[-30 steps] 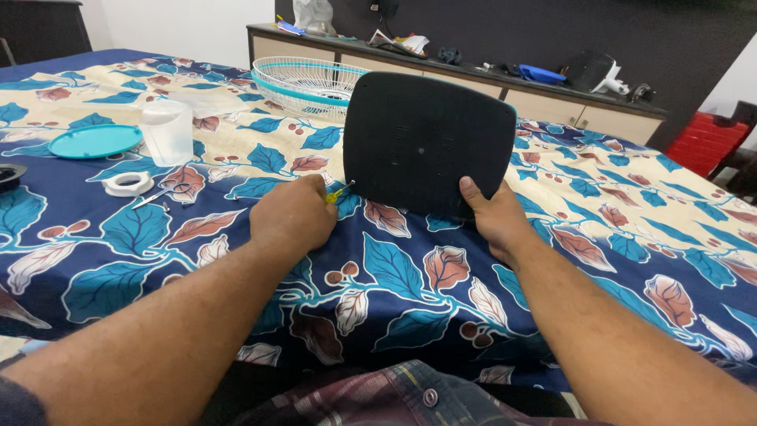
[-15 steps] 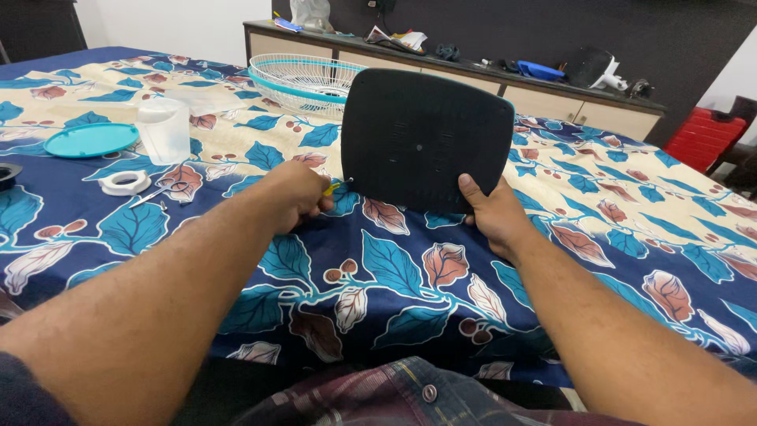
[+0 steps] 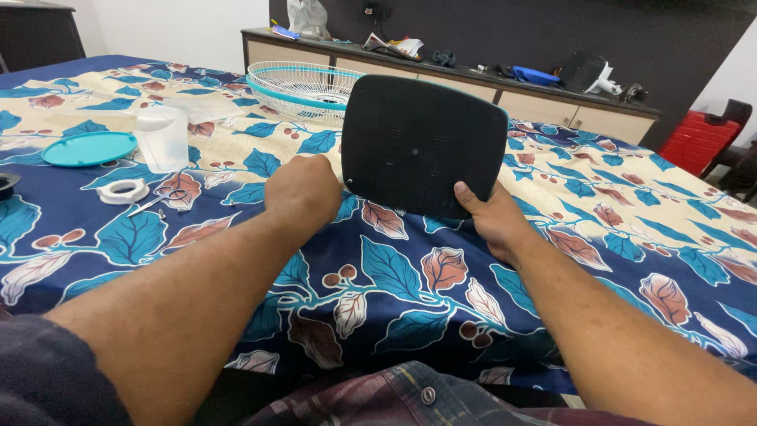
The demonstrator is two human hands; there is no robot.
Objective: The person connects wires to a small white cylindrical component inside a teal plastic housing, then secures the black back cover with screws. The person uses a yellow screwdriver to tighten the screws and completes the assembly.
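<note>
Right hand [image 3: 490,217] grips the upright black panel [image 3: 422,146] at its 5 o'clock corner, steadying it; left hand [image 3: 303,189], fisted, contents hidden, meets the 7 o'clock corner

A translucent plastic bag [image 3: 307,17] is standing at the left end of the sideboard [image 3: 552,99]. Loose folded papers [image 3: 394,44] are lying just right of it. No screens or signs are showing.
</note>
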